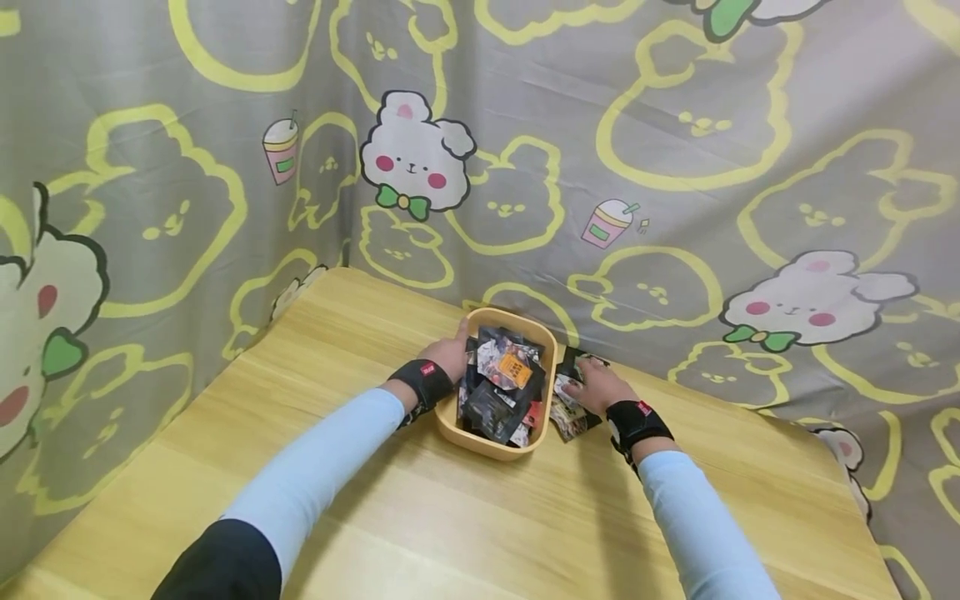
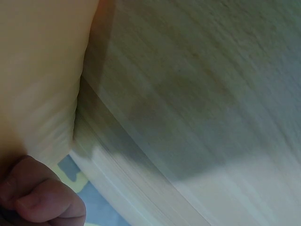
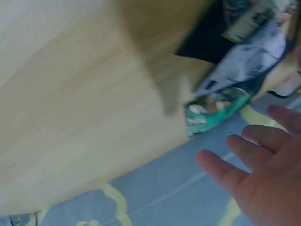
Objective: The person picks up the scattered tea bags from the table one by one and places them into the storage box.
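An orange-yellow plastic bin [image 1: 459, 429] stands on the table with several dark foil snack packets [image 1: 498, 408] piled in it. My left hand [image 1: 450, 357] grips the bin's left side near the rim. In the left wrist view, curled fingers [image 2: 49, 200] lie against the bin's wall [image 2: 42, 84]. To the right of the bin, a few loose packets [image 1: 566, 419] overlap on the table. Over them is my right hand [image 1: 602, 387]. The right wrist view shows its fingers [image 3: 221, 167] spread and apart from the packets [image 3: 249, 61], with nothing held.
The light wood-grain table [image 1: 360, 517] runs back to a grey cartoon-print curtain [image 1: 525, 100], which hangs along its back and left sides. The bin and the loose packets sit close to the back curtain.
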Available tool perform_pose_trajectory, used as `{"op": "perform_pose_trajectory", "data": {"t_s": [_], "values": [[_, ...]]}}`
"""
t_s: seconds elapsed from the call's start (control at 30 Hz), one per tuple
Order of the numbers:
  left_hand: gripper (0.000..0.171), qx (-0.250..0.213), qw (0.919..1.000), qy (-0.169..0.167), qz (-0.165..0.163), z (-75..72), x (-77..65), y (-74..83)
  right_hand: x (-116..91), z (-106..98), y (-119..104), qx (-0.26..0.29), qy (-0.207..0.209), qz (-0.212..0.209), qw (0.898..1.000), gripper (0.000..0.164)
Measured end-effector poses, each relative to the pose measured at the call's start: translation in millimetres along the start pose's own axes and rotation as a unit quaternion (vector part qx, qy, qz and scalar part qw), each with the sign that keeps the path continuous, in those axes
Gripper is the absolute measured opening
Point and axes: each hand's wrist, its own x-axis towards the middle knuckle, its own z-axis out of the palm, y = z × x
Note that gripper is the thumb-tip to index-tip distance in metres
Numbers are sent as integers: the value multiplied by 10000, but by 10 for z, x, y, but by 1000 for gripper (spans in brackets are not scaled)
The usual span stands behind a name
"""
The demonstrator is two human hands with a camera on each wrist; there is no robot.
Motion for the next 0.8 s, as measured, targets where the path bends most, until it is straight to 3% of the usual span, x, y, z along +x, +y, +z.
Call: {"op": "perform_pose_trajectory", "data": {"t_s": [0.17, 0.3, 0.4, 0.57, 0.67, 0.8], "values": [[65, 83, 9999, -91, 34, 16, 6, 21, 15, 84, 84, 213, -397, 21, 9990, 67], [64, 6, 9999, -103, -22, -29, -21, 19, 46, 79, 117, 74, -82, -133, 9998, 65], [63, -113, 9999, -55, -24, -47, -44, 34, 41, 71, 173, 73, 109, 14, 9999, 73], [63, -100, 9999, -94, 60, -27, -77, 37, -11, 134, 282, 566, -362, 316, 9972, 81], [65, -62, 9999, -113, 97, -42, -91, 42, -48, 159, 316, 535, -241, 227, 9980, 73], [64, -48, 9999, -107, 95, -74, -88, 39, -86, 147, 302, 11, 278, -131, 9995, 44]]}}
